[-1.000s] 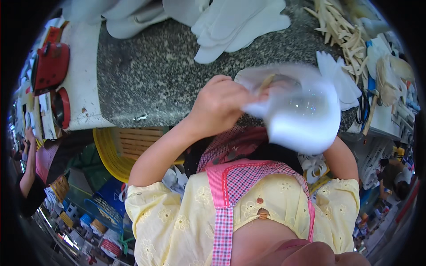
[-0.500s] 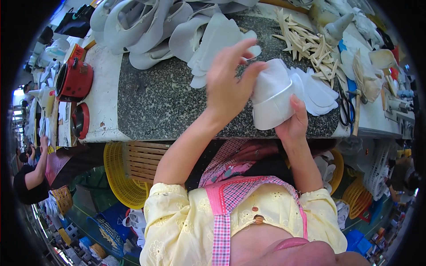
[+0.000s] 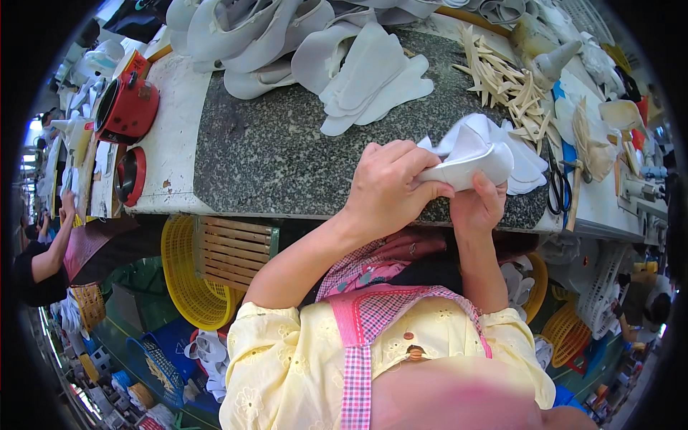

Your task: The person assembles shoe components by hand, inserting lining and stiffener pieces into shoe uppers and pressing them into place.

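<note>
left hand (image 3: 390,188) + right hand (image 3: 476,204) | grip white shoe piece (image 3: 469,161) | over granite worktop (image 3: 279,154)

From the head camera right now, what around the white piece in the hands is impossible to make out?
- Head view: the underside of the white shoe piece, covered by the left hand and right hand.
- Head view: the right hand's fingertips, tucked behind the piece.
- Head view: the scissors blades' state, too small and bent near the rim.
- Head view: the stack of white pieces beneath, partly hidden by the held piece.

Bright, even daylight over my view; soft shadows, strong fisheye bending, black corners, blurred chin at bottom edge.
</note>
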A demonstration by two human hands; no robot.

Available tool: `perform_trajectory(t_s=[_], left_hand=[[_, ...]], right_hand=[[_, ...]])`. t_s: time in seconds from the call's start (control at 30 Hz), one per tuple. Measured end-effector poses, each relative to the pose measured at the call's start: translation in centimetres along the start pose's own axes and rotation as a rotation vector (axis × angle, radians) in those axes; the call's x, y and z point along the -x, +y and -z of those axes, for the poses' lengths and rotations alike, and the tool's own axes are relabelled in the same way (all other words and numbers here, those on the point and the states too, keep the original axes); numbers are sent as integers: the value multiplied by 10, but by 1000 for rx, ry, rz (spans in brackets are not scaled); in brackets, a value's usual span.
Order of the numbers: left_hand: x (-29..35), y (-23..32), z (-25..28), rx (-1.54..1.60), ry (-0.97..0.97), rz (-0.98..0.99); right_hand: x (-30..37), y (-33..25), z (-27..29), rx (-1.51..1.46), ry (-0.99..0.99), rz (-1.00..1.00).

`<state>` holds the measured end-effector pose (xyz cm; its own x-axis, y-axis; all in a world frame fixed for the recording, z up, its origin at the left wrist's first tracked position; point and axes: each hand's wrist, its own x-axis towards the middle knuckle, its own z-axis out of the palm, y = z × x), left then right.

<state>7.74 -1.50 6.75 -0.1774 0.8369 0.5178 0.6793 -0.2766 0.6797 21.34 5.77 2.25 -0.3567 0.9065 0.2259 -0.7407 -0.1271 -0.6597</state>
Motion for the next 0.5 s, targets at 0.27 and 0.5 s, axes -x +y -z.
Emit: perform_trajectory(t_s=[0.27,0.5], left_hand=[[-6,-25,12,422,-350,244],[-8,-20,19,301,-45,40]], right_hand=[[-9,2,4,-239,-28,-449],[-11,7,-18,-121,133,-438]])
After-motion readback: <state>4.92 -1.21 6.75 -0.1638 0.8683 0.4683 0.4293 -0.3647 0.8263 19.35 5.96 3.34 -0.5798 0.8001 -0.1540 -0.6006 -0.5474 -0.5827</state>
